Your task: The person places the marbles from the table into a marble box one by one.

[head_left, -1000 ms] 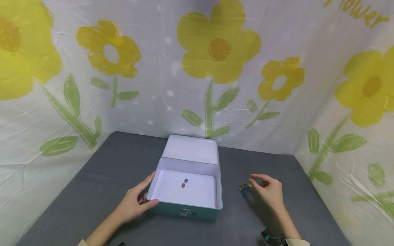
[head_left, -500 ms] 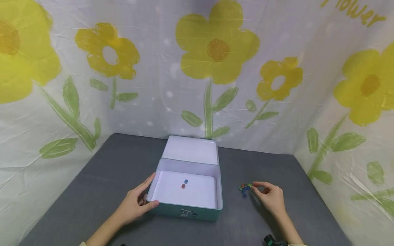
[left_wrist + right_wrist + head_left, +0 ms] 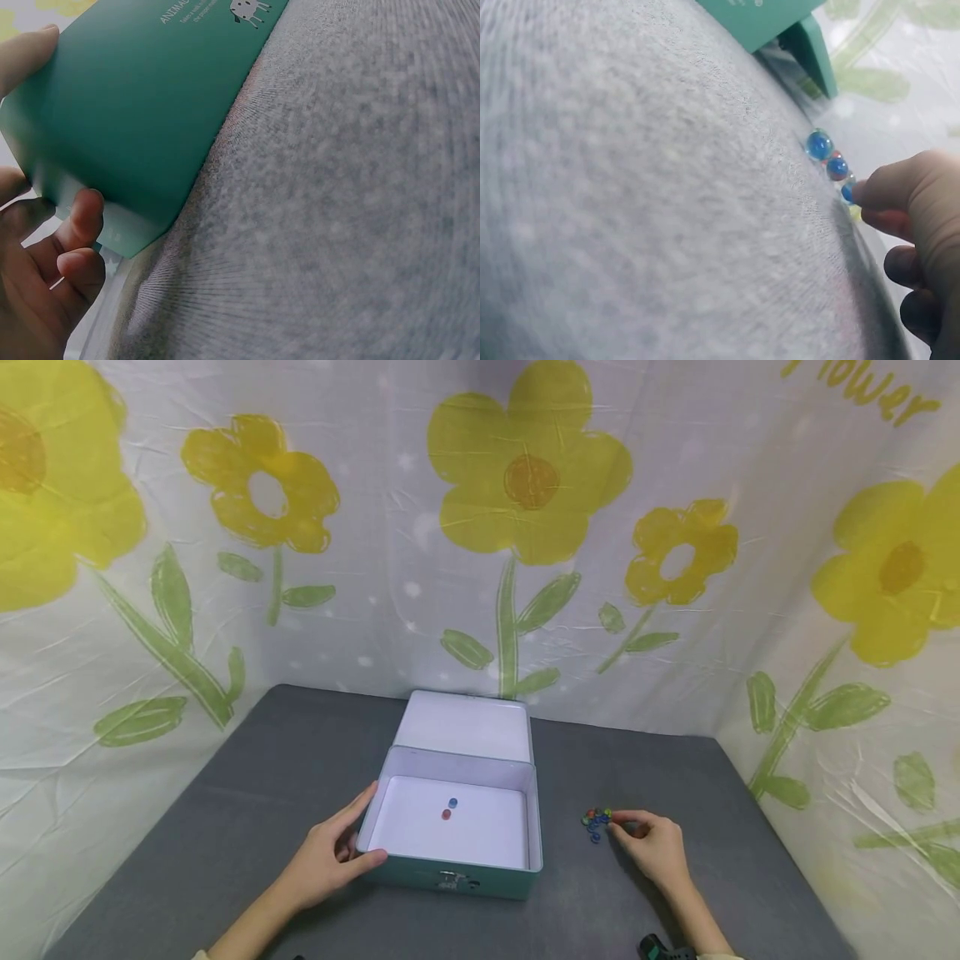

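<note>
A green tin box (image 3: 491, 878) with a white inside stands in the middle of the table, its lid (image 3: 465, 722) folded back. On its floor lie a blue marble (image 3: 453, 803) and a red marble (image 3: 446, 814). My left hand (image 3: 322, 860) holds the box by its near left corner, thumb on the front rim and fingers along the left side (image 3: 75, 240). Right of the box, several glass marbles (image 3: 592, 820) lie in a cluster. My right hand (image 3: 660, 847) pinches at a blue marble (image 3: 847, 193) on the cluster's right edge with thumb and index finger.
A dark grey cloth (image 3: 300, 752) covers the table. Behind it and at both sides hangs a white curtain (image 3: 375, 527) printed with yellow flowers. A metal clasp (image 3: 452, 878) sits on the box's front.
My right hand has come down and slightly left onto the cluster's right edge, thumb and index finger now at a marble. The left hand and the box have stayed put.
</note>
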The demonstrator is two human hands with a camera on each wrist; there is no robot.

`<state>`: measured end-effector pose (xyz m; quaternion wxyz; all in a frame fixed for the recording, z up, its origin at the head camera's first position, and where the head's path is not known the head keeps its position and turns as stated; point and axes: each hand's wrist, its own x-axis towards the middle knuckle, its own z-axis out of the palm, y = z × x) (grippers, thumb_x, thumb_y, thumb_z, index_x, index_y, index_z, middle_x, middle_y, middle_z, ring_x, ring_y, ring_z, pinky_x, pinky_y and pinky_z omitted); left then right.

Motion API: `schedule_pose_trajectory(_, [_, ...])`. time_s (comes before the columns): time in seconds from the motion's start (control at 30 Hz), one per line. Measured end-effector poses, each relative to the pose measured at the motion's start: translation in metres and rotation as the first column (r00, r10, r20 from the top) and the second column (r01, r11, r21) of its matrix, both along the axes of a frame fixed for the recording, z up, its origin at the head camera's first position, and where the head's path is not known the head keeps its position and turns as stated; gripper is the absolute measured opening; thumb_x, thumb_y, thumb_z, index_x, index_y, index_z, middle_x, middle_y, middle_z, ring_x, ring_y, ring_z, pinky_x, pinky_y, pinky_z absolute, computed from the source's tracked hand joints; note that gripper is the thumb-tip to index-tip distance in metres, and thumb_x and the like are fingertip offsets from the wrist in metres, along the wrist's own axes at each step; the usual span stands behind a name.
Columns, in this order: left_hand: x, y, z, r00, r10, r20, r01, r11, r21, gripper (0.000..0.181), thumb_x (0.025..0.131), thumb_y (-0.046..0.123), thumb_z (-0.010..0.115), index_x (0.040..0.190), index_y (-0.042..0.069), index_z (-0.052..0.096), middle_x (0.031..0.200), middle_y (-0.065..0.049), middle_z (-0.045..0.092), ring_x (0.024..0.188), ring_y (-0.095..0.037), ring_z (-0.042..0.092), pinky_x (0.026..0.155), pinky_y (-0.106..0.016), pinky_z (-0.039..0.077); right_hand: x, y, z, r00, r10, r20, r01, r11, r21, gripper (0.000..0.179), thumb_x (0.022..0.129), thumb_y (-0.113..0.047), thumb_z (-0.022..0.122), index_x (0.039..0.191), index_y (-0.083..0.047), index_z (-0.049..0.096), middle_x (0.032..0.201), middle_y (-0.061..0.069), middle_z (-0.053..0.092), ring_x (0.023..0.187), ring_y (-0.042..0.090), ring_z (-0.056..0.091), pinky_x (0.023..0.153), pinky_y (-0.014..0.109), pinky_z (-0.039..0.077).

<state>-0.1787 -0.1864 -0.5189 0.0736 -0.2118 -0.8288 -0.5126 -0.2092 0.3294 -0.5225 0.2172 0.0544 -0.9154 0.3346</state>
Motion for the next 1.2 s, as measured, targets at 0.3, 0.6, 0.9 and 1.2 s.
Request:
schedule_pose_trajectory(0.3, [0.0, 0.001, 0.003, 0.999, -0.01, -0.031, 0.01, 1.0, 0.012, 0.09, 0.087, 0.017, 0.088, 0.164, 0.011, 0.041, 0.104, -0.007, 0.057, 0.061, 0.002, 0.039, 0.052, -0.021, 0.039, 0.002, -0.002, 0.0, 0.999, 0.007, 0.044, -0.006, 1.0, -0.017, 0.013, 0.086, -0.005, 0.087, 0.098, -0.007, 0.084, 0.046, -0.013, 0.046, 0.039, -0.005, 0.026, 0.041, 0.019, 0.024])
schedule_pose_trajectory(0.6, [0.0, 0.0, 0.002, 0.999, -0.01, -0.031, 0.01, 1.0, 0.005, 0.09, 0.088, 0.019, 0.087, 0.164, 0.01, 0.041, 0.096, -0.003, 0.053, 0.062, 0.0, 0.041, 0.052, -0.021, 0.04, 0.004, -0.014, 0.002, 0.997, 0.078, 0.011, -0.077, 0.994, -0.082, 0.014, 0.083, -0.007, 0.09, 0.096, -0.011, 0.084, 0.053, -0.011, 0.058, 0.04, -0.004, 0.035, 0.04, 0.02, 0.029])
schedule_pose_trajectory(0.9, [-0.001, 0.0, 0.0, 1.0, 0.001, -0.01, -0.001, 1.0, -0.002, 0.089, 0.089, 0.022, 0.087, 0.164, 0.01, 0.041, 0.095, -0.004, 0.054, 0.061, 0.002, 0.041, 0.052, -0.021, 0.04, 0.003, -0.026, 0.001, 0.986, 0.151, -0.068, -0.151, 0.989, 0.003, 0.025, 0.075, 0.006, 0.091, 0.093, -0.008, 0.083, 0.073, -0.006, 0.069, 0.045, -0.004, 0.039, 0.041, 0.02, 0.034])
schedule_pose_trajectory(1.2, [-0.001, 0.0, -0.003, 1.0, 0.008, -0.023, -0.008, 1.0, -0.009, 0.088, 0.089, 0.021, 0.087, 0.164, 0.013, 0.041, 0.113, -0.014, 0.062, 0.061, 0.001, 0.042, 0.053, -0.021, 0.041, 0.007, -0.021, 0.002, 0.997, 0.061, -0.05, -0.058, 0.996, 0.068, 0.021, 0.073, -0.004, 0.096, 0.082, -0.015, 0.08, 0.072, -0.006, 0.071, 0.047, -0.003, 0.039, 0.046, 0.023, 0.037])
